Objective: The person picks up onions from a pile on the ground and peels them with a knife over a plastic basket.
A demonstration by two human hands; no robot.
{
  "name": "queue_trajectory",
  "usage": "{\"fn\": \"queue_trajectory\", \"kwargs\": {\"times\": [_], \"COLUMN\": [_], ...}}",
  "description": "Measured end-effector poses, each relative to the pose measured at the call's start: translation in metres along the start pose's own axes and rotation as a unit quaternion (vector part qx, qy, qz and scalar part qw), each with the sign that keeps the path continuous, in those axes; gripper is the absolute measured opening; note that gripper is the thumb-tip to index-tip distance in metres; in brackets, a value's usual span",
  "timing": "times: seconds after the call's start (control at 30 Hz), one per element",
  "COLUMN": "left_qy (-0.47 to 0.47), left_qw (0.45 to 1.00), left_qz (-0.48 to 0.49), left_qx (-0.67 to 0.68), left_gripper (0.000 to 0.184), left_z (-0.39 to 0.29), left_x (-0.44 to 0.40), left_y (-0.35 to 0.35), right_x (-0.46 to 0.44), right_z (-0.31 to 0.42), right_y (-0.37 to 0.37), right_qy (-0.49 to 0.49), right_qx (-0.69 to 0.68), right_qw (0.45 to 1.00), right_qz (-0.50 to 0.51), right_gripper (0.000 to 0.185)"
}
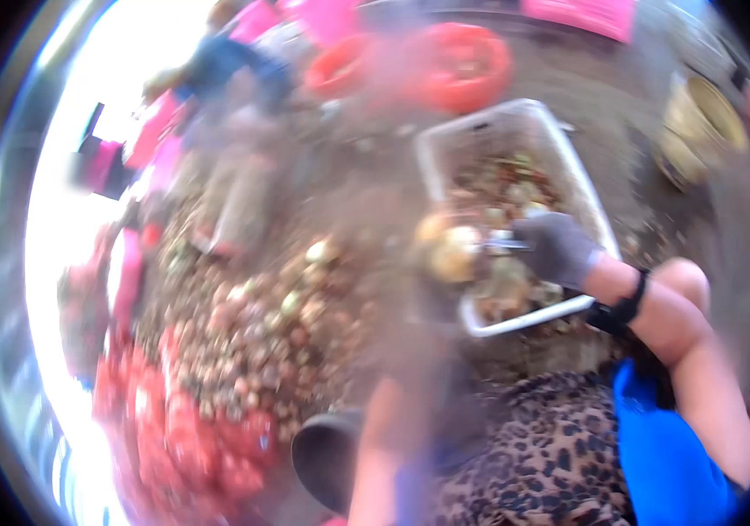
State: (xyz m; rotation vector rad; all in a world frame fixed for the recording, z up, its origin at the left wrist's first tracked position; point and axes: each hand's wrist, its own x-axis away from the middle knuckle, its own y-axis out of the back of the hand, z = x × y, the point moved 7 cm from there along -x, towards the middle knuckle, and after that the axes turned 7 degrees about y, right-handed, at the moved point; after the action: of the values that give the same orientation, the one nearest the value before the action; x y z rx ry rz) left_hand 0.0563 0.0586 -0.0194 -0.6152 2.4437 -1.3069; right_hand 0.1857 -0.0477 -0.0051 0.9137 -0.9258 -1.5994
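Note:
My right hand, in a grey glove, is closed on a small pale tool above a white-rimmed tub. The tool points left, towards a round yellowish onion-like bulb at the tub's left side. My left hand is a grey smear just below that bulb; its fingers are blurred, and its hold on the bulb cannot be made out. Inside the tub lie brownish pieces and peelings. A large heap of small bulbs spreads over the ground on the left.
Red mesh sacks lie at the lower left. Red round basins stand at the top, a cream bucket at the upper right. Blurred co-workers are at the upper left. A dark round object is beside my left forearm.

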Motion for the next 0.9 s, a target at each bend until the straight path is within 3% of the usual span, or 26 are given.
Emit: {"fn": "queue_trajectory", "kwargs": {"times": [0.07, 0.1, 0.17, 0.23, 0.27, 0.33, 0.43, 0.47, 0.5, 0.53, 0.6, 0.63, 0.7, 0.77, 0.83, 0.87, 0.9], "left_qy": [0.068, 0.117, 0.081, 0.011, 0.031, 0.026, 0.034, 0.037, 0.040, 0.042, 0.088, 0.096, 0.169, 0.199, 0.213, 0.220, 0.220], "left_qw": [0.996, 0.992, 0.994, 0.984, 0.984, 0.984, 0.984, 0.987, 0.989, 0.990, 0.989, 0.986, 0.976, 0.975, 0.976, 0.975, 0.973], "left_qz": [0.052, -0.018, 0.009, -0.023, -0.012, 0.011, 0.032, 0.032, 0.029, 0.033, 0.015, -0.021, -0.013, 0.000, 0.006, 0.009, 0.011], "left_qx": [0.021, 0.035, -0.072, -0.176, -0.178, -0.176, -0.169, -0.154, -0.140, -0.131, -0.119, -0.132, -0.133, -0.099, -0.041, -0.010, -0.068], "left_gripper": [0.058, 0.062, 0.071, 0.076, 0.080, 0.081, 0.082, 0.081, 0.081, 0.080, 0.075, 0.074, 0.071, 0.074, 0.079, 0.081, 0.082], "left_z": [-0.007, 0.002, -0.005, -0.021, -0.021, -0.025, -0.027, -0.028, -0.027, -0.027, -0.012, -0.003, 0.017, 0.022, 0.029, 0.032, 0.030], "left_x": [0.002, -0.005, -0.004, -0.006, -0.005, -0.001, -0.001, -0.001, -0.001, -0.002, -0.008, -0.010, -0.001, 0.004, 0.003, 0.004, 0.003], "left_y": [-0.038, -0.011, -0.019, -0.022, -0.025, -0.033, -0.036, -0.035, -0.033, -0.031, -0.017, -0.011, -0.007, -0.014, -0.017, -0.019, -0.018], "right_x": [0.000, 0.001, 0.001, 0.008, 0.013, 0.027, 0.035, 0.026, 0.015, 0.010, 0.005, -0.001, -0.003, 0.001, 0.000, 0.001, 0.002], "right_z": [0.016, 0.018, 0.009, 0.003, 0.008, 0.034, 0.051, 0.034, 0.023, 0.015, 0.019, 0.019, 0.017, 0.011, -0.008, -0.013, -0.015], "right_y": [0.017, 0.018, 0.004, -0.033, -0.039, -0.031, -0.028, -0.026, -0.016, -0.005, 0.016, 0.025, 0.035, 0.029, 0.018, 0.016, 0.016], "right_qy": [0.001, -0.001, -0.050, -0.134, -0.182, -0.259, -0.268, -0.222, -0.112, 0.001, 0.117, 0.119, 0.053, -0.083, -0.122, -0.134, -0.146], "right_qx": [-0.054, -0.076, -0.213, -0.379, -0.443, -0.584, -0.700, -0.541, -0.452, -0.347, -0.229, -0.228, -0.264, -0.334, -0.531, -0.564, -0.596], "right_qw": [0.997, 0.995, 0.976, 0.912, 0.872, 0.751, 0.638, 0.804, 0.885, 0.932, 0.935, 0.926, 0.925, 0.921, 0.824, 0.800, 0.775], "right_qz": [-0.055, -0.069, -0.006, 0.075, 0.103, 0.168, 0.178, 0.107, 0.000, -0.108, -0.245, -0.276, -0.268, -0.185, -0.156, -0.153, -0.151], "right_gripper": [0.016, 0.018, 0.021, 0.024, 0.024, 0.021, 0.021, 0.020, 0.020, 0.021, 0.023, 0.024, 0.026, 0.026, 0.027, 0.027, 0.027]}}
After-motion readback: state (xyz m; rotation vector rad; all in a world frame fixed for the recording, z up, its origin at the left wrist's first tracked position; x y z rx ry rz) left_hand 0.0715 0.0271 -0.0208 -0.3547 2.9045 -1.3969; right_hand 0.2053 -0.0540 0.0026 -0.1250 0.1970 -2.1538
